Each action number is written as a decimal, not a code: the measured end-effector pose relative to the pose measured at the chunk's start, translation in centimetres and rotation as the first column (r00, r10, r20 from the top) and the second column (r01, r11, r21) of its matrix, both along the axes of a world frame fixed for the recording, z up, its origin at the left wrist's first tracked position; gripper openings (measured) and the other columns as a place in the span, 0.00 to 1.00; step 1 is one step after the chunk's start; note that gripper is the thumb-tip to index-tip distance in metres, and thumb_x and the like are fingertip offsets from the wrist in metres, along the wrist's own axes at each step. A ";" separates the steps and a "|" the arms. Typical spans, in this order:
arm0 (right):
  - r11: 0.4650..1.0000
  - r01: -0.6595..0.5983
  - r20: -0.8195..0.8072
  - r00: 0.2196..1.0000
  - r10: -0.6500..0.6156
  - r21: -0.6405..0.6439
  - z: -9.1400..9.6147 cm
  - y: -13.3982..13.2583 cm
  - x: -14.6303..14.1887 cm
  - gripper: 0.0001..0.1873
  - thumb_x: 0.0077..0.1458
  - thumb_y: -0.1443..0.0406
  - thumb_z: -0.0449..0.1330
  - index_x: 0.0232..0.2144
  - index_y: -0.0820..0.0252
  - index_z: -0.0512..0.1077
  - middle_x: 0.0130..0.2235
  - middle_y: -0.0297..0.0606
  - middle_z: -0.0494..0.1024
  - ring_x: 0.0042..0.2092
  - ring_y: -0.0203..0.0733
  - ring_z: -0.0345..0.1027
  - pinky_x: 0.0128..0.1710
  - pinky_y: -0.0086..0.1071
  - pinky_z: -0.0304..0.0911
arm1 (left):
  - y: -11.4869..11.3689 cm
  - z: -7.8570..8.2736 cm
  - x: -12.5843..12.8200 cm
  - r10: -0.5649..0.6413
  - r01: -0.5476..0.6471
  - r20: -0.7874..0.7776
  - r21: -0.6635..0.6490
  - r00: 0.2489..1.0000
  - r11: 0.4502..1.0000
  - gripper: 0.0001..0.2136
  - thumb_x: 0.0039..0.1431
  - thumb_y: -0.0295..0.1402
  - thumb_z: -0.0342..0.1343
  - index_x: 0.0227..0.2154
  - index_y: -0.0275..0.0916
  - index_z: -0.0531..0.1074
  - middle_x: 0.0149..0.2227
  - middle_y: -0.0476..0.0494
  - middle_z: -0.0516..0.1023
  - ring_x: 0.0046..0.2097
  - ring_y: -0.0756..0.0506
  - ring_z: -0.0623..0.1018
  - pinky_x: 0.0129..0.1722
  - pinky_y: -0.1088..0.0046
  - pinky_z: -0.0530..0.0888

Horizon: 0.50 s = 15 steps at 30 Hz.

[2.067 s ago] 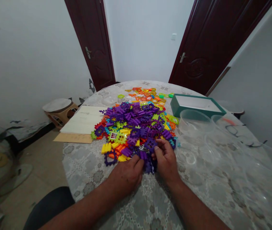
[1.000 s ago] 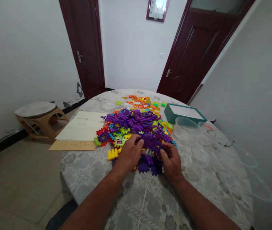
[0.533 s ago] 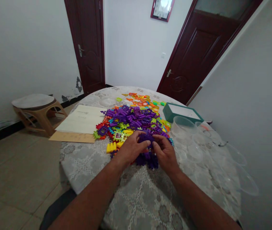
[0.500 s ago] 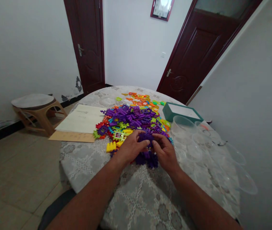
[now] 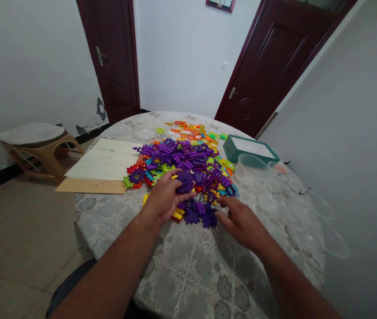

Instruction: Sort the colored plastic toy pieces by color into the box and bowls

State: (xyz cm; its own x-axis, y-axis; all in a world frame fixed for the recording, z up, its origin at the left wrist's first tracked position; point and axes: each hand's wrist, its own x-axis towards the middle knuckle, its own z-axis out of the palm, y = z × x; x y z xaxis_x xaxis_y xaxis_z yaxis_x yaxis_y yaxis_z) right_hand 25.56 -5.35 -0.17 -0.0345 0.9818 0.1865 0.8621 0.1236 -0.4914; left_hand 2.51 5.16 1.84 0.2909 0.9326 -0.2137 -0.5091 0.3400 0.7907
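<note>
My left hand (image 5: pixel 166 194) grips a dark purple interlocking building piece (image 5: pixel 185 182) between thumb and fingers, raised over the near side of a heap of plastic building pieces (image 5: pixel 182 153). Purple pieces lie on top of that heap, with red, green, blue and yellow ones around and under them. Close to the near edge, a small dark purple cluster (image 5: pixel 201 213) rests on the tablecloth. Just right of that cluster is my right hand (image 5: pixel 237 217), its thumb and index finger apart and nothing seen between them.
A patterned cloth covers the round table (image 5: pixel 188 266). Pale paper sheets (image 5: pixel 105 159) lie at the left over a brown envelope (image 5: pixel 90 186). At the right are a green-edged box (image 5: pixel 250 149) and clear plastic tubs (image 5: pixel 253 170). A stool (image 5: pixel 33 146) stands on the floor at left.
My right hand has let go of the purple piece and moved right and down toward the small cluster. My left hand has shifted left, still holding the piece. The view has tilted slightly downward.
</note>
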 end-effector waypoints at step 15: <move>0.996 0.071 -0.120 0.990 -0.078 -0.062 -2.4 -0.7 -1.2 0.11 0.59 0.62 0.65 0.44 0.54 0.72 0.39 0.39 0.78 0.40 0.48 0.72 0.40 0.39 0.64 | -0.3 -0.3 -0.5 0.048 -0.046 0.064 -0.044 0.997 0.998 0.25 0.50 0.17 0.54 0.52 0.39 0.72 0.46 0.38 0.81 0.42 0.42 0.84 0.46 0.50 0.85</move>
State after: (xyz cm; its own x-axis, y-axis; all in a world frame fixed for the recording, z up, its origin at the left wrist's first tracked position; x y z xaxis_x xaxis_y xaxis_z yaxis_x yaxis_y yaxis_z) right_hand 24.38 -6.01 -2.53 0.0587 0.9901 0.1277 0.8009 0.0297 -0.5980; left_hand 2.01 4.84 1.56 0.2614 0.9360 -0.2360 -0.5749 0.3473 0.7408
